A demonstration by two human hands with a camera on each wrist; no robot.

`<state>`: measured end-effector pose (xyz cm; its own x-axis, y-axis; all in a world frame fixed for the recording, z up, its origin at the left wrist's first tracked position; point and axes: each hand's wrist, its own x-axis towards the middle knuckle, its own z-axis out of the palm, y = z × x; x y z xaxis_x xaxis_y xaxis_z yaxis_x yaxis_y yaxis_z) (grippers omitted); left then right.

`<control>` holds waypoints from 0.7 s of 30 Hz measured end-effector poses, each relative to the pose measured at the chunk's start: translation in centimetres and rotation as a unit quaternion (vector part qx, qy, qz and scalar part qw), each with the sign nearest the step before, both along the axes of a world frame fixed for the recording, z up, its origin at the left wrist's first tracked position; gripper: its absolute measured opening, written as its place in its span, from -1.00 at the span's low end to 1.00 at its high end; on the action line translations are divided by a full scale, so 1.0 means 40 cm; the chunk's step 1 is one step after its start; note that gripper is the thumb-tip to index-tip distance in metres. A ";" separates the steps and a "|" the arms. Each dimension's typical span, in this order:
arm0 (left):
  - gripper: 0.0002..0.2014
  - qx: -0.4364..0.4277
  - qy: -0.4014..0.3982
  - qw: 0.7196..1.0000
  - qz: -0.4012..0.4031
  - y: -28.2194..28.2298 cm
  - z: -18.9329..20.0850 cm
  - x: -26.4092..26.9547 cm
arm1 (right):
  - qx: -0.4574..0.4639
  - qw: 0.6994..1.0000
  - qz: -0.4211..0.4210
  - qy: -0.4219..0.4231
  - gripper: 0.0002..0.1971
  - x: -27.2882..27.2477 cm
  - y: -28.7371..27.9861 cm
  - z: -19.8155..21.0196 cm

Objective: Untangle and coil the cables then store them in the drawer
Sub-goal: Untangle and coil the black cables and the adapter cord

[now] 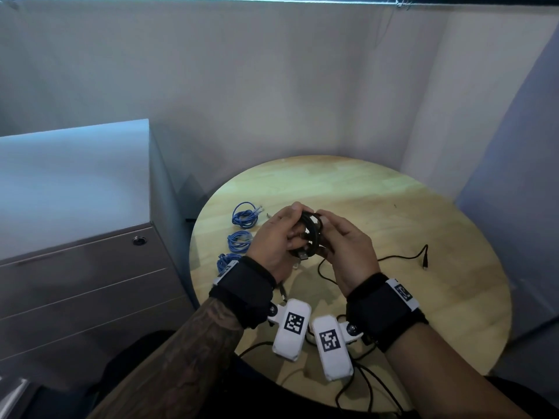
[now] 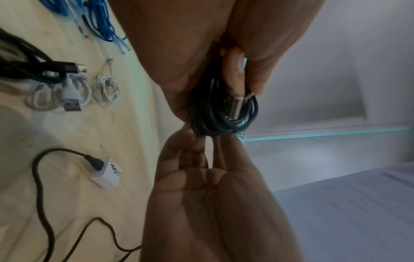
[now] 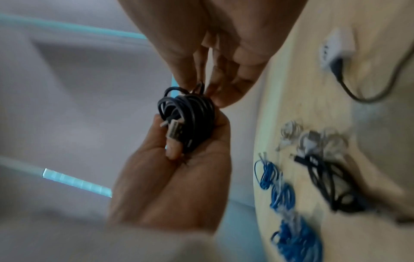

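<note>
My left hand (image 1: 281, 237) grips a coiled black cable (image 1: 313, 234) above the round wooden table (image 1: 393, 207). The coil's silver USB plug (image 1: 303, 256) sticks out below the fingers. My right hand (image 1: 341, 240) pinches a strand at the coil's edge with its fingertips. The left wrist view has the coil (image 2: 206, 113) and the plug (image 2: 235, 108) under my left hand (image 2: 190, 62), with my right hand (image 2: 201, 186) palm up below. From the right wrist, my right hand (image 3: 224, 53) nips the coil (image 3: 192, 117), which lies in my left hand (image 3: 179, 177).
Three blue coils (image 1: 243, 217) lie at the table's left edge. A loose black cable (image 1: 402, 257) trails to the right. White coils (image 2: 105, 88), another black bundle (image 2: 29, 62) and a white charger (image 2: 105, 175) lie near me. A grey drawer cabinet (image 1: 90, 282) stands left, drawers closed.
</note>
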<state>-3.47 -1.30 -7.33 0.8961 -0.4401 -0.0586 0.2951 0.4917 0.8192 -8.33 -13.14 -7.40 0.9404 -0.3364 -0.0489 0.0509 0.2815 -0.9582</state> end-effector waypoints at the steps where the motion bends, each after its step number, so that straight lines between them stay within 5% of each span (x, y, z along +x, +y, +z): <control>1: -0.76 0.005 -0.003 1.000 0.018 -0.001 0.001 0.001 | -0.054 0.998 0.009 0.001 -0.76 -0.003 -0.002 0.005; 7: -0.76 -0.014 0.006 0.997 0.074 -0.010 -0.002 -0.006 | -0.318 0.945 0.072 -0.029 -0.33 -0.011 0.002 -0.012; 12: -0.76 -0.036 -0.007 0.997 0.070 -0.010 -0.008 -0.007 | -0.306 0.949 0.004 -0.070 -0.71 -0.006 0.003 -0.010; 21: -0.71 -0.111 0.018 0.990 0.080 0.001 -0.006 0.007 | -0.221 0.967 0.045 -0.120 -0.76 -0.014 -0.005 -0.003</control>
